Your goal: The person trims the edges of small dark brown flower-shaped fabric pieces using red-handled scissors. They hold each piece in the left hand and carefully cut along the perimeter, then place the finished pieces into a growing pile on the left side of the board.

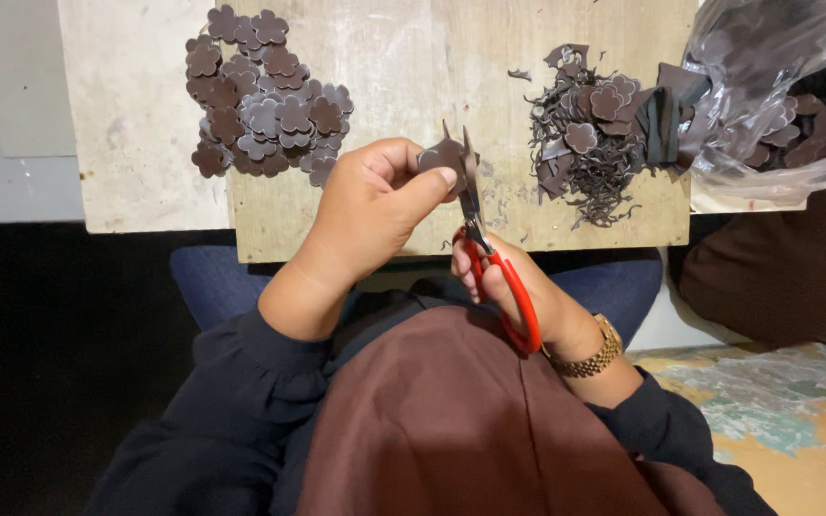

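Note:
My left hand [370, 205] pinches a small dark brown flower-shaped piece [442, 153] between thumb and fingers, above the near edge of a wooden board [413, 67]. My right hand [509, 287] grips red-handled scissors [494, 268], fingers through the loops, a gold watch on the wrist. The scissor blades [470, 186] point up and meet the piece at its right edge.
A heap of finished brown flower shapes [265, 96] lies on the board's left. Dark offcuts and strips [595, 143] are piled at its right, beside a clear plastic bag [776, 86] holding more dark material. A pale slab [131, 115] lies under the board.

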